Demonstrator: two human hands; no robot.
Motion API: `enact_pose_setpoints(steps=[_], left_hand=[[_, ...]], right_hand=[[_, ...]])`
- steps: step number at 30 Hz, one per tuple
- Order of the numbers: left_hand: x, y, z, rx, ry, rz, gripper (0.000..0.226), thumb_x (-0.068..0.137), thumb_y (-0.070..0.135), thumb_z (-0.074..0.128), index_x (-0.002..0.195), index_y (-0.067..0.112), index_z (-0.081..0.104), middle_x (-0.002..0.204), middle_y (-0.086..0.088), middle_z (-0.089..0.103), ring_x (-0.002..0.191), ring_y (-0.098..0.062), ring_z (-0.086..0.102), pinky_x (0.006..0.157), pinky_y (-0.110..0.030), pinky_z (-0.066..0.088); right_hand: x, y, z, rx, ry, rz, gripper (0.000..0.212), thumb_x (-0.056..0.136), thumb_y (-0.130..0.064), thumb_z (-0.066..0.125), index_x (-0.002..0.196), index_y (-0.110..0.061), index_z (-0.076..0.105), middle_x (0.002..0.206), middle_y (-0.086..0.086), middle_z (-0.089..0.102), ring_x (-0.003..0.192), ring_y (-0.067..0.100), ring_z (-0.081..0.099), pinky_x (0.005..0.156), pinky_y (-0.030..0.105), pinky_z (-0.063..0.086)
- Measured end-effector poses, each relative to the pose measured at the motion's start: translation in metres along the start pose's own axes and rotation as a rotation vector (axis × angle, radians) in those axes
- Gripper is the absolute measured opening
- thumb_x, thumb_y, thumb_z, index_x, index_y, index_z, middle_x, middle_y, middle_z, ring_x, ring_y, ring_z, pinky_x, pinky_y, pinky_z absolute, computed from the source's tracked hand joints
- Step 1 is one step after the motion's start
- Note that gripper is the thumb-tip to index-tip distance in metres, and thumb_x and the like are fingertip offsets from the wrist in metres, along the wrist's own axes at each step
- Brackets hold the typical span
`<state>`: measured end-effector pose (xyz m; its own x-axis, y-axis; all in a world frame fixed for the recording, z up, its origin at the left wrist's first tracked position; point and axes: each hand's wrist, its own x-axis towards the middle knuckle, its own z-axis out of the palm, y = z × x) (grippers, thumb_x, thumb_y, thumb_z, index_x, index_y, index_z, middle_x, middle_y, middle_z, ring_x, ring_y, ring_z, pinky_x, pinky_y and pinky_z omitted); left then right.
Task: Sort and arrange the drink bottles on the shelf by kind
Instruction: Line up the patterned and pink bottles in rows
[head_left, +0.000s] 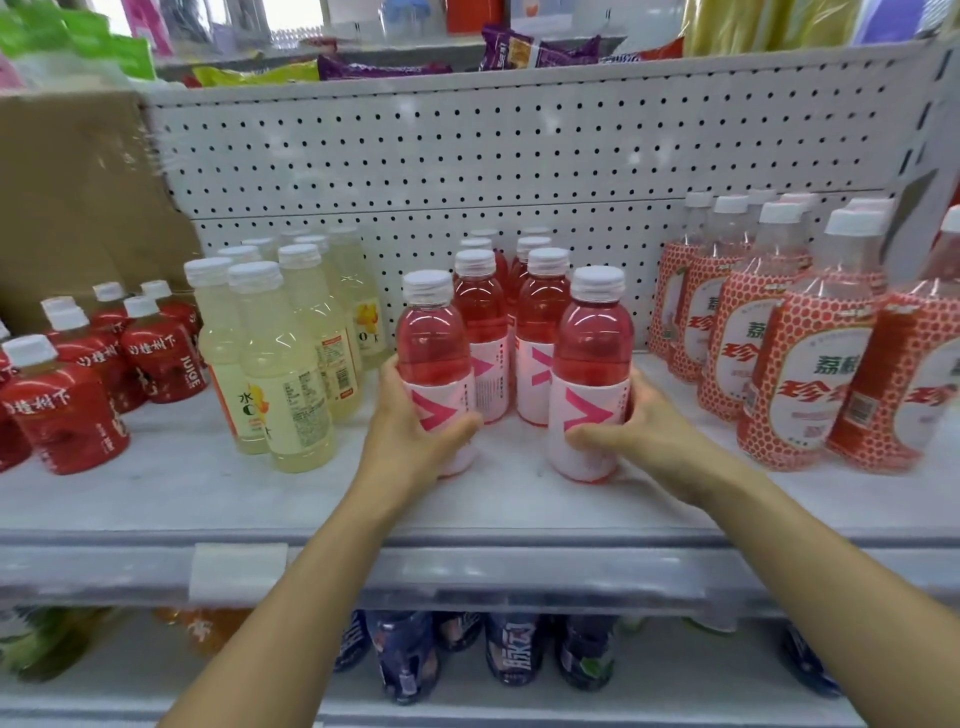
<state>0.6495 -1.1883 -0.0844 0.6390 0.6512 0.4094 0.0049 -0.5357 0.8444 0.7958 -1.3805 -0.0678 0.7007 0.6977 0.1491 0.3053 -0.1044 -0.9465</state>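
Fingers (390, 375) curled: left hand (410, 439) grips left clear plastic pink-drink bottle (434, 338); right hand (652, 434) grips right pink-drink bottle (592, 340), on white shelf (208, 493).

The white shelf (182, 493) carries four upright groups of white-capped drinks. Short red juice bottles (67, 410) stand at the far left, pale yellow bottles (291, 353) just beside them, pink bottles (540, 332) in the middle, and dotted red-and-white bottles (810, 364) at the right.
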Motion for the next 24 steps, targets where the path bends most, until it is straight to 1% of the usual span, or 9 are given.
enact_pose_setpoints(steps=[2, 4, 5, 7, 10, 14, 18, 22, 24], left_hand=[[-0.008, -0.001, 0.004, 0.003, -0.052, -0.007, 0.077, 0.074, 0.019, 0.086, 0.131, 0.029, 0.035, 0.118, 0.011, 0.061, 0.104, 0.002, 0.062, 0.086, -0.017, 0.048], [-0.012, -0.003, 0.006, 0.034, -0.057, -0.013, 0.081, 0.07, 0.019, 0.089, 0.13, 0.028, 0.035, 0.12, 0.009, 0.061, 0.108, -0.003, 0.062, 0.088, -0.021, 0.05], [-0.013, -0.004, 0.007, 0.047, -0.049, -0.016, 0.083, 0.069, 0.02, 0.09, 0.129, 0.028, 0.035, 0.119, 0.009, 0.061, 0.108, -0.004, 0.062, 0.086, -0.02, 0.049], [-0.013, -0.004, 0.007, 0.064, -0.041, -0.028, 0.082, 0.067, 0.022, 0.091, 0.127, 0.028, 0.035, 0.117, 0.01, 0.061, 0.105, -0.004, 0.062, 0.081, -0.016, 0.047], [-0.013, -0.001, 0.008, 0.09, -0.069, -0.039, 0.079, 0.068, 0.023, 0.09, 0.126, 0.027, 0.036, 0.111, 0.014, 0.062, 0.101, -0.002, 0.062, 0.078, -0.014, 0.046], [-0.013, 0.001, 0.009, 0.079, -0.114, -0.049, 0.077, 0.072, 0.024, 0.088, 0.128, 0.027, 0.035, 0.111, 0.017, 0.061, 0.1, 0.001, 0.061, 0.082, -0.018, 0.047], [-0.008, 0.001, 0.009, 0.025, -0.199, -0.105, 0.075, 0.076, 0.019, 0.086, 0.128, 0.028, 0.033, 0.113, 0.016, 0.061, 0.102, 0.007, 0.058, 0.084, -0.015, 0.048], [-0.001, -0.001, 0.007, -0.002, -0.27, -0.131, 0.078, 0.076, 0.018, 0.086, 0.131, 0.029, 0.031, 0.12, 0.01, 0.062, 0.111, -0.002, 0.059, 0.089, -0.018, 0.048], [0.002, -0.003, 0.006, -0.004, -0.291, -0.139, 0.081, 0.075, 0.019, 0.087, 0.134, 0.028, 0.032, 0.123, 0.007, 0.063, 0.115, -0.008, 0.06, 0.097, -0.027, 0.05]], right_hand=[[-0.005, 0.004, 0.011, -0.04, 0.001, -0.005, 0.077, 0.067, -0.017, 0.089, 0.128, -0.028, 0.044, 0.114, -0.005, 0.066, 0.101, 0.008, 0.066, 0.087, 0.026, 0.054], [-0.01, 0.008, 0.019, -0.171, 0.091, -0.027, 0.083, 0.056, -0.04, 0.091, 0.12, -0.033, 0.039, 0.115, -0.006, 0.059, 0.105, 0.009, 0.061, 0.088, 0.027, 0.052], [-0.011, 0.009, 0.022, -0.217, 0.135, -0.041, 0.084, 0.053, -0.045, 0.091, 0.117, -0.032, 0.037, 0.115, -0.006, 0.057, 0.106, 0.01, 0.059, 0.088, 0.027, 0.051], [-0.011, 0.008, 0.025, -0.236, 0.17, -0.056, 0.083, 0.057, -0.039, 0.092, 0.117, -0.028, 0.036, 0.114, -0.006, 0.056, 0.104, 0.009, 0.058, 0.083, 0.022, 0.049], [-0.008, 0.005, 0.025, -0.221, 0.134, -0.062, 0.081, 0.063, -0.03, 0.092, 0.122, -0.024, 0.037, 0.111, -0.009, 0.058, 0.099, 0.002, 0.058, 0.078, 0.015, 0.046], [-0.004, 0.007, 0.027, -0.182, 0.088, -0.077, 0.078, 0.067, -0.025, 0.09, 0.127, -0.023, 0.04, 0.114, -0.01, 0.061, 0.102, 0.003, 0.061, 0.091, 0.027, 0.052], [-0.002, 0.006, 0.029, -0.16, 0.059, -0.086, 0.074, 0.071, -0.023, 0.087, 0.127, -0.025, 0.04, 0.114, -0.011, 0.061, 0.101, 0.001, 0.061, 0.087, 0.021, 0.051], [-0.004, 0.004, 0.029, -0.131, 0.039, -0.083, 0.069, 0.074, -0.02, 0.085, 0.126, -0.026, 0.039, 0.11, -0.014, 0.06, 0.098, -0.003, 0.06, 0.078, 0.014, 0.047], [-0.004, 0.004, 0.029, -0.127, 0.029, -0.082, 0.068, 0.074, -0.019, 0.084, 0.124, -0.026, 0.039, 0.11, -0.014, 0.06, 0.097, -0.002, 0.06, 0.078, 0.014, 0.047]])
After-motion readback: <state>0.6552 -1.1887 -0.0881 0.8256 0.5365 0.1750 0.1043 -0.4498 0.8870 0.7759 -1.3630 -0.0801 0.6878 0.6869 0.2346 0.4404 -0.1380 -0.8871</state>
